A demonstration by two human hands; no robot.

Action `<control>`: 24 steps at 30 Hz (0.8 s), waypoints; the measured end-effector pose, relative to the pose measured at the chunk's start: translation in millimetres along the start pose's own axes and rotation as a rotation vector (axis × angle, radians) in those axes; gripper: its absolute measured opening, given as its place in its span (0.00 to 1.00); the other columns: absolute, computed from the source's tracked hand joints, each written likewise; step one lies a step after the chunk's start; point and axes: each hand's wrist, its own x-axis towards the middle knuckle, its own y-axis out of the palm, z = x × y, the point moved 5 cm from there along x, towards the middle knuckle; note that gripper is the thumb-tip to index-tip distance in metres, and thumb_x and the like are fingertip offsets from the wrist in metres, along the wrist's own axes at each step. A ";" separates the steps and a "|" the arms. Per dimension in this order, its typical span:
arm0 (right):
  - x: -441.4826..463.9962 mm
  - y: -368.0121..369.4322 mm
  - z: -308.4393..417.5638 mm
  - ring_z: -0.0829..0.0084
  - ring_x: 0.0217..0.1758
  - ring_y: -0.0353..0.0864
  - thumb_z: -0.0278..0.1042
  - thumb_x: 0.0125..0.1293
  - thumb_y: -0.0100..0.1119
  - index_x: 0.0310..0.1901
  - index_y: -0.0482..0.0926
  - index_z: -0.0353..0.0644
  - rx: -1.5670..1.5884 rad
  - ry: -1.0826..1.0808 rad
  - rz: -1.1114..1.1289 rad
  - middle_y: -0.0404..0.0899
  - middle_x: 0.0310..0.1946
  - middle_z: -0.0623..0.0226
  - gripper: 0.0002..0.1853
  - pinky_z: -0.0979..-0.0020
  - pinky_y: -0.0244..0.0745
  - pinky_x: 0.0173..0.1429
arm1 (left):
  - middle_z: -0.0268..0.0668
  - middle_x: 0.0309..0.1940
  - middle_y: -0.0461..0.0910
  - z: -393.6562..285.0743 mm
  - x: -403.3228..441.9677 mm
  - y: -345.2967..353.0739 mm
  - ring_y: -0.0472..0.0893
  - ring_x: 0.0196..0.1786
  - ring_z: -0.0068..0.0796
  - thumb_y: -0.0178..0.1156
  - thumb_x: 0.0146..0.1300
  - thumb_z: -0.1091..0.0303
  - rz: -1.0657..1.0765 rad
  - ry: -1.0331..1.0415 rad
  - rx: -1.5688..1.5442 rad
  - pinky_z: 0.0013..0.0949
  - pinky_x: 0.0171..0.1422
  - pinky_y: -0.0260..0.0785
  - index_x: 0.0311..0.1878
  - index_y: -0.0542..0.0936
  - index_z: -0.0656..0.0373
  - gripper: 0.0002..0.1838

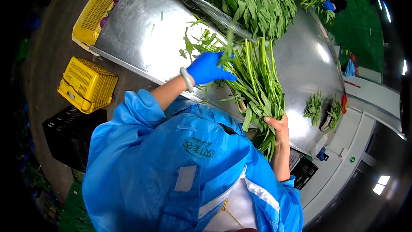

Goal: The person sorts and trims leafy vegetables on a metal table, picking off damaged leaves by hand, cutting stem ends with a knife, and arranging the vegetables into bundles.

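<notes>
My right hand, bare, grips a bunch of long-stemmed leafy greens near its leafy lower end. The pale cut stems point up, away from my body. My left hand, in a blue glove, is just left of the bunch with thumb and fingers apart. A blurred green sprig overlaps its fingertips; whether they hold it I cannot tell. Loose trimmed leaves lie on the metal table beyond the glove. A large heap of the same greens rests on clear plastic farther off.
The metal table has its near edge by my jacket. Small bunches lie at right. A yellow crate sits on a black crate at left; another yellow crate adjoins the table. A co-worker's gloved hand holds greens.
</notes>
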 end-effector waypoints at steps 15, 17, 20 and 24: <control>-1.2 7.1 0.2 0.66 0.57 0.76 0.29 0.41 0.78 0.64 0.66 0.34 0.016 -0.039 0.040 0.76 0.55 0.62 0.45 0.67 0.68 0.64 | 0.46 0.29 0.82 40.0 46.0 -2.5 0.83 0.37 0.44 0.67 0.47 0.33 0.091 -0.012 0.199 0.39 0.43 0.74 0.42 0.85 0.55 0.33; -0.2 8.1 5.6 0.66 0.57 0.76 0.31 0.40 0.80 0.64 0.66 0.34 -0.073 -0.099 0.062 0.76 0.56 0.62 0.47 0.67 0.67 0.65 | 0.46 0.34 0.82 60.1 58.2 5.2 0.82 0.37 0.42 0.68 0.54 0.43 0.265 0.082 0.329 0.39 0.44 0.72 0.39 0.82 0.61 0.27; 0.5 9.6 7.6 0.66 0.58 0.75 0.33 0.38 0.82 0.64 0.66 0.34 -0.113 -0.138 0.091 0.76 0.56 0.62 0.49 0.66 0.67 0.65 | 0.47 0.44 0.81 7.4 41.7 15.1 0.81 0.43 0.43 0.67 0.58 0.54 0.441 0.291 0.343 0.39 0.51 0.73 0.49 0.79 0.62 0.23; 2.0 5.6 9.7 0.66 0.59 0.75 0.31 0.40 0.80 0.64 0.66 0.34 -0.098 -0.153 0.080 0.76 0.56 0.61 0.47 0.67 0.67 0.66 | 0.43 0.53 0.80 13.6 29.1 36.4 0.79 0.53 0.34 0.68 0.59 0.63 0.311 0.198 -0.126 0.35 0.59 0.70 0.59 0.76 0.60 0.25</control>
